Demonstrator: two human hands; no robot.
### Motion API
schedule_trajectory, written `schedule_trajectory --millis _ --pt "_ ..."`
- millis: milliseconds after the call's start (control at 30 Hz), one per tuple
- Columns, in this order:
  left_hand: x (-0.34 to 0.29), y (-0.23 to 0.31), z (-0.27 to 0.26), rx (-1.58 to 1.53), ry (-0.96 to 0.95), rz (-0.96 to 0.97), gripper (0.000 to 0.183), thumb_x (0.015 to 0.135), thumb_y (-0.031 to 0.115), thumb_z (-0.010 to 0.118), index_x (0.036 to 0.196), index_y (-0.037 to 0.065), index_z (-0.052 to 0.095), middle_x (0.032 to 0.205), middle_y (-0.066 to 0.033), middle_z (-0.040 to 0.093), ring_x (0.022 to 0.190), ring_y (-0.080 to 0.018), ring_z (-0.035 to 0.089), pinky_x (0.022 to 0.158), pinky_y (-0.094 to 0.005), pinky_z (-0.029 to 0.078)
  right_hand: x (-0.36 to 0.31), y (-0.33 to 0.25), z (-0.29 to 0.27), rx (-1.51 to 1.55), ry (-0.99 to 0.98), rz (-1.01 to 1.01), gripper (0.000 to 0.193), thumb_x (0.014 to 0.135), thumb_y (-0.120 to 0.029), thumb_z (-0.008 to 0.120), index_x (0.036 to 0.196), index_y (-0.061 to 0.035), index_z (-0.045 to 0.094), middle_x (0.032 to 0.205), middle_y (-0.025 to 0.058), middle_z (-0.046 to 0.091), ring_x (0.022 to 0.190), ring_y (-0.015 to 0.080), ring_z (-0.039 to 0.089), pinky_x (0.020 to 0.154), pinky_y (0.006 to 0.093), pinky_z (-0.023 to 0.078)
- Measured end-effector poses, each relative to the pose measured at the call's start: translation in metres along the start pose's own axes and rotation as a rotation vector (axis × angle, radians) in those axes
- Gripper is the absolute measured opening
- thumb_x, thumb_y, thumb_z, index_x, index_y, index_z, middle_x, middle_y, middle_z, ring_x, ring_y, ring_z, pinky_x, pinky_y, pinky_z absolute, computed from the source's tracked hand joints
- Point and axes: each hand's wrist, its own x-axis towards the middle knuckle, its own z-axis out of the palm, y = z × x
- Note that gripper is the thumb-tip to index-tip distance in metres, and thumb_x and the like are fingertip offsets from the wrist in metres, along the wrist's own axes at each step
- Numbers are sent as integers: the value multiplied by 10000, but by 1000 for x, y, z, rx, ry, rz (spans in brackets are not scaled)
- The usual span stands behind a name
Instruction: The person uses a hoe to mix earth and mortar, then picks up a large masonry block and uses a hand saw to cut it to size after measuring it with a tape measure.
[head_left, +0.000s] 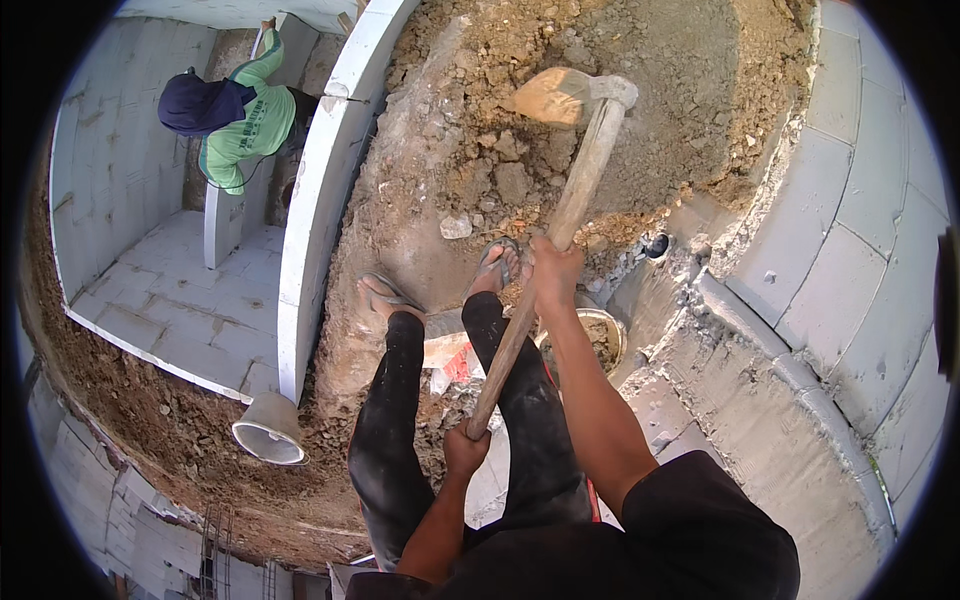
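Both my hands are closed round the long wooden handle of a hoe (590, 165). My left hand (467, 450) grips the handle near its lower end, close to my body. Farther up, around the middle of the handle, my right hand (555, 275) holds it. The hoe's blade (553, 97) is coated with tan soil and rests at or just over the loose dirt (520, 160) ahead of me; exact contact I cannot tell. Clods and a pale stone (456, 227) lie between the blade and my sandalled feet (390, 295).
A pale block wall (335, 170) runs along my left. Beyond it a person in a green shirt (255, 115) reaches up. A bucket with soil-like material (622, 335) stands by my right leg, another white bucket (268, 435) at lower left. Block walling (810, 240) and a dark pipe end (656, 245) are right.
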Motion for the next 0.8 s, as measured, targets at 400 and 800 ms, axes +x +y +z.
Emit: schedule_trajectory --millis 400,800 --pt "-10 -15 11 69 -58 -106 262 764 192 775 896 -32 744 686 -195 699 651 -292 716 645 -418 528 -9 21 -10 7 18 106 132 890 -59 664 807 -52 561 605 -18 497 419 108 457 379 281 352" --pt "-28 -26 11 243 -59 -265 323 731 277 769 927 19 774 782 -223 730 779 -368 748 714 -473 569 -28 41 -16 -30 56 141 154 858 -19 644 757 -49 532 575 3 498 390 112 472 375 308 379"
